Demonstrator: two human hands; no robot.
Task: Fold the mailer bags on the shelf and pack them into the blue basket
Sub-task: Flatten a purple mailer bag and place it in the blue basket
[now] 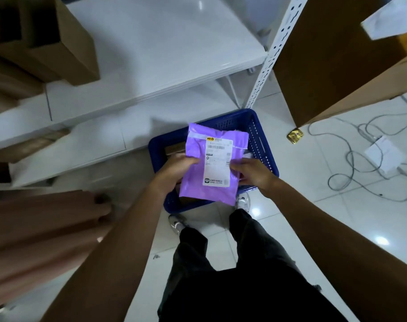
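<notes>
I hold a purple mailer bag point(195, 180) with a white shipping label facing up, over the blue basket point(263, 145) on the floor. My left hand point(174, 171) grips its left edge, thumb on top. My right hand point(251, 174) pinches its right edge beside the label. The bag looks folded into a compact rectangle. Brown items point(174, 149) lie inside the basket, mostly hidden under the bag. The white shelf point(151, 54) stands behind the basket.
Brown cardboard boxes point(46, 38) sit on the shelf's left; tan paper rolls point(39, 228) jut out at lower left. A large cardboard box point(337, 54) stands right of the shelf post point(274, 49). Grey cables point(360, 159) and a small gold object point(295, 135) lie on the tiled floor. My feet are just before the basket.
</notes>
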